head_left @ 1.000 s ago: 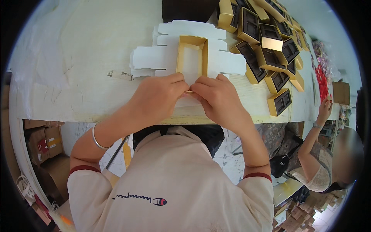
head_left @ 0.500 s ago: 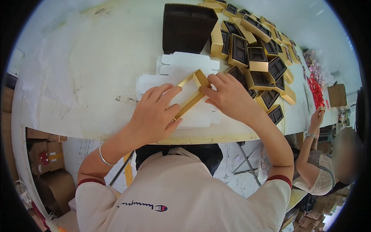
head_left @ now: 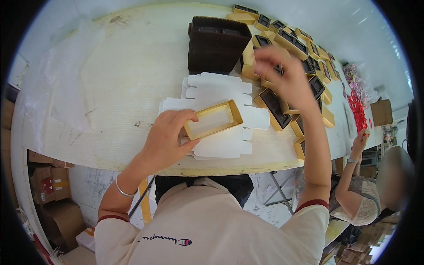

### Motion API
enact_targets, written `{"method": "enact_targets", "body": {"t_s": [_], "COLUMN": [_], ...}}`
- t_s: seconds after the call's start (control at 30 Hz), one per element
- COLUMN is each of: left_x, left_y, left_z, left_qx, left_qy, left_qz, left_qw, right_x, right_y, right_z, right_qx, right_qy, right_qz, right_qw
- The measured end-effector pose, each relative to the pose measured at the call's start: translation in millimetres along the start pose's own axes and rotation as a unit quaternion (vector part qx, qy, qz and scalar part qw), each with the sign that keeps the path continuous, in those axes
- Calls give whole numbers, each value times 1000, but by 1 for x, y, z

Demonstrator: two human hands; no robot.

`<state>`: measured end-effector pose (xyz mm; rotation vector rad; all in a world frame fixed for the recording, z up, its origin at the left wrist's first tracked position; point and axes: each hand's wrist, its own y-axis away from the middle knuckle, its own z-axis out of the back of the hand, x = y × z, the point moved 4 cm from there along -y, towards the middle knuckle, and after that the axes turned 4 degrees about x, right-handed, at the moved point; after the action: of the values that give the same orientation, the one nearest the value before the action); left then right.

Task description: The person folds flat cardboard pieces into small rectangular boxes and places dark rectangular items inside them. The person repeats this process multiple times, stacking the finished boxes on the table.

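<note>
1. Gold cardboard forms the shallow open rectangular tray [head_left: 213,120] that your left hand [head_left: 165,140] pinches at its near short end, thumb on one side and fingers curled over the rim.
2. That tray lies tilted on a stack of flat white die-cut cardboard blanks [head_left: 221,99], near the front edge of the pale wooden worktable [head_left: 110,97].
3. Your right hand [head_left: 282,75] is raised and blurred above the row of finished boxes; whether it is open or gripping anything cannot be told.
4. Beneath and beyond that hand, gold boxes with dark inserts [head_left: 276,106] crowd the table's right side and run toward the far corner.
5. Behind the white blanks stands a dark brown stack of ribbed plastic liners [head_left: 216,44].
6. At the far right, another person's hand [head_left: 361,139] reaches up to the table edge near a heap of red ribbon [head_left: 357,110].
7. Under the table on your left sit brown cardboard cartons [head_left: 48,190].
</note>
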<state>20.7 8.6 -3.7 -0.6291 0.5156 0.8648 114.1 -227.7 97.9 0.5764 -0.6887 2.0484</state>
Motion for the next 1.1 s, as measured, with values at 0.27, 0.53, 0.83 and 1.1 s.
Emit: {"method": "enact_targets", "body": {"t_s": [0.27, 0.53, 0.83, 1.1], "left_x": [3, -1, 1, -2], "left_y": [-5, -6, -7, -22], "left_z": [8, 6, 8, -7], "left_qx": [53, 63, 78, 138], "left_qy": [25, 0, 26, -12], "left_qz": [4, 5, 8, -23], "left_qw": [998, 998, 997, 990], "right_x": [-20, -7, -9, -26], "right_y": [-72, -83, 55, 71], "right_z": [-6, 19, 3, -51], "right_qx": [-21, -26, 37, 253], "right_qy": [408, 236, -88, -124], "right_qz": [225, 141, -241, -380], "right_qw": [884, 961, 966, 881]}}
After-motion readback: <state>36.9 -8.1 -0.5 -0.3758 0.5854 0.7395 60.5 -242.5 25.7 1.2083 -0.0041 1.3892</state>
